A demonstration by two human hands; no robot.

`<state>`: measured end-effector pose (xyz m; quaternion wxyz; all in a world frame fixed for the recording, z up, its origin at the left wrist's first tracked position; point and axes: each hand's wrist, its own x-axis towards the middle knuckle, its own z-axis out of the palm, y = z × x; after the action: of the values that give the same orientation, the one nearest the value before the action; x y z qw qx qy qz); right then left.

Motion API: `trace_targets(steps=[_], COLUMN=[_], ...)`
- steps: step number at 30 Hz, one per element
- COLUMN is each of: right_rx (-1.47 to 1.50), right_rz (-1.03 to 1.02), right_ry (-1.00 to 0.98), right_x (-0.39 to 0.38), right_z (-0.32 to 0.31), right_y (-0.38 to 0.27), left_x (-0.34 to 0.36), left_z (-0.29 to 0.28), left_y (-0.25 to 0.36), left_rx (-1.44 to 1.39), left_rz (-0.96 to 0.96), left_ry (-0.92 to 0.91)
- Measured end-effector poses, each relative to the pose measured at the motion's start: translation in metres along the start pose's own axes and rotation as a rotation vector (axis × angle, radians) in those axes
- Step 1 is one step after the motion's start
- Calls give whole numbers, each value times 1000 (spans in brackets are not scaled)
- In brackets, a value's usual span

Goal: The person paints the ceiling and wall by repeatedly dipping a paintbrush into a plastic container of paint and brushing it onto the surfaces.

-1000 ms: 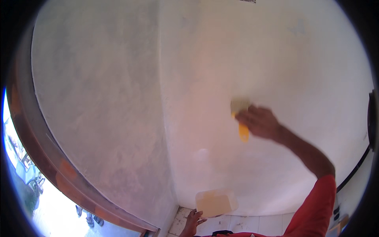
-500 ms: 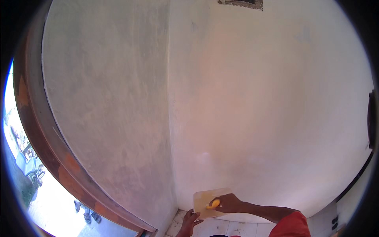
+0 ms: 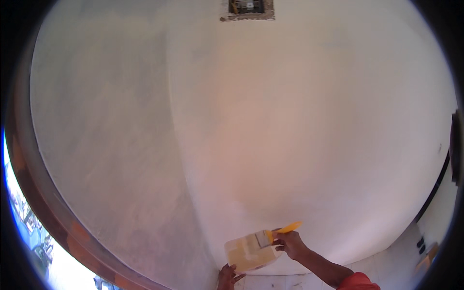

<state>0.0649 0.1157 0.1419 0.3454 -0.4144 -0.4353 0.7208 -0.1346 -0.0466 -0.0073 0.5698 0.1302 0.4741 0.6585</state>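
A pale yellowish tub (image 3: pixel 238 255) with rounded corners is held low in front of the wall. My left hand (image 3: pixel 226 277) grips its lower left edge, thumb on the rim. In my right hand (image 3: pixel 291 243) is a paintbrush (image 3: pixel 290 227) with a yellow handle, pinched near its base. The handle points up and right. Its wide bristle end lies over the tub's upper right part; whether it touches the tub cannot be told. Inside the tub shows a lighter whitish patch.
Two plastered walls, a greyish one (image 3: pixel 106 145) and a paler one (image 3: pixel 299 121), meet in a corner. A wall recess (image 3: pixel 247 7) is at the top. A brown door frame (image 3: pixel 53 217) curves along the left. Dark footwear (image 3: pixel 421 245) lies on the tiled floor at right.
The view has turned right, so the wall corner sits farther left. My right hand has shifted its hold, and the brush now shows its bristle end with the handle pointing up and right.
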Motion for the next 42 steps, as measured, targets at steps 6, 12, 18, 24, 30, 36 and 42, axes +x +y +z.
trace_targets(steps=[6, 12, 18, 24, 30, 36, 42], right_rx=[354, 36, -574, -1486, -1471, -1051, -1711], right_rz=[-509, -1531, -1791, -2081, -1940, -1827, -1981], right_ry=[-25, 270, 854, 1218, 455, 1069, 1115], right_x=[-7, -34, -68, -71, -57, -94, -70], right_z=[2, 4, -3, 9, 38, 19, 8], right_y=[-123, -358, -504, -497, -414, -544, -480], left_x=[1, -2, 23, 41, 31, 36, 48], left_z=[-3, -9, -48, -73, -54, -58, -81], left_y=[-8, -12, -55, -71, -54, -60, -88], left_rx=[-96, -58, 159, -136, -144, -153, -249], left_rz=[93, 101, 199, 4, -86, -101, -96], left_ry=[-46, 22, 25, 4, -8, -19, -66])
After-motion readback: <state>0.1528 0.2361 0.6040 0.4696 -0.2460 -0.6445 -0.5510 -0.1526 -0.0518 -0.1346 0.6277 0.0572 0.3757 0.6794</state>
